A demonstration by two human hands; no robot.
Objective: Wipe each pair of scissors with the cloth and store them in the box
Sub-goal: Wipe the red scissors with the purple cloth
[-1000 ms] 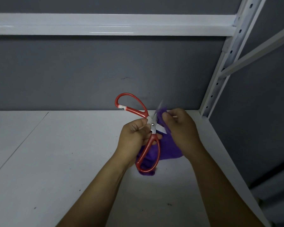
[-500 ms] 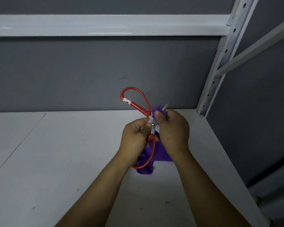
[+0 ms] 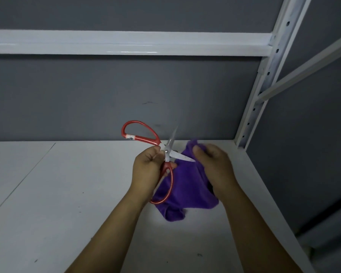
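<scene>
My right hand point(image 3: 215, 166) has slid the purple cloth point(image 3: 187, 186) away from the pivot of the red-handled scissors point(image 3: 166, 152), out to the tip of the lower blade point(image 3: 180, 156), which now shows bare. The cloth hangs wider, and the upper handle loop has tipped further left.

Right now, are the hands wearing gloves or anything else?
No gloves. The left hand and right hand are both bare, with no rings, watch or bracelet to be seen. The left forearm and right forearm are bare too; no sleeve shows as far as the picture reaches.
</scene>
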